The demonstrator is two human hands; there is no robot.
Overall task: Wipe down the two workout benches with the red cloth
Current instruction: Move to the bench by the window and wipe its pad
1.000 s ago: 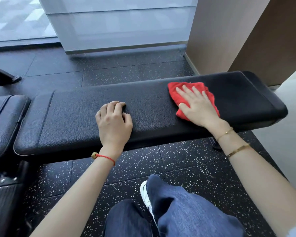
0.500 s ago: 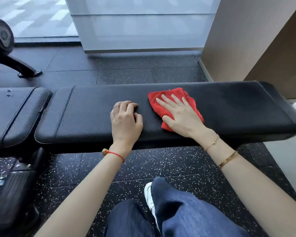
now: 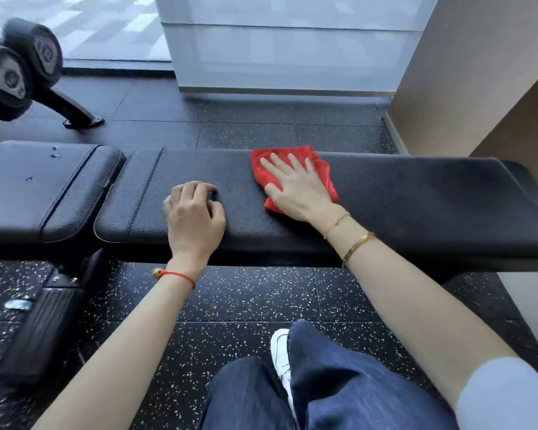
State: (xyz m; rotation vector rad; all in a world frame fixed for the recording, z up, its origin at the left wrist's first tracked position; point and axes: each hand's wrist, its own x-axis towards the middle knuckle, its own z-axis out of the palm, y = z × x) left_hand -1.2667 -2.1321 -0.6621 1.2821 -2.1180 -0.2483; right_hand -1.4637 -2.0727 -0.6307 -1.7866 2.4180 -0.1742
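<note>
**Red cloth pressed flat on the long bench pad**

While the right hand [image 3: 295, 187] lies spread with straight fingers on the red cloth [image 3: 292, 172], it presses the cloth flat onto the long black bench [image 3: 416, 206]. The cloth sits near the middle of the bench top, toward its far edge, with its red corners showing on both sides of the palm. To the left of the cloth, apart from it, the left hand [image 3: 194, 217] rests on the bench with its fingers curled under, holding nothing. Past the left end of the bench, just beside it, is a second black pad [image 3: 38, 187] with a few pale specks on its surface. Beyond that end of the bench, dumbbells [image 3: 19, 69] sit on a rack. Below the near edge of the bench, the speckled floor [image 3: 261, 293] shows, along with blue jeans [image 3: 339, 383] and a white shoe [image 3: 280, 349].
</note>
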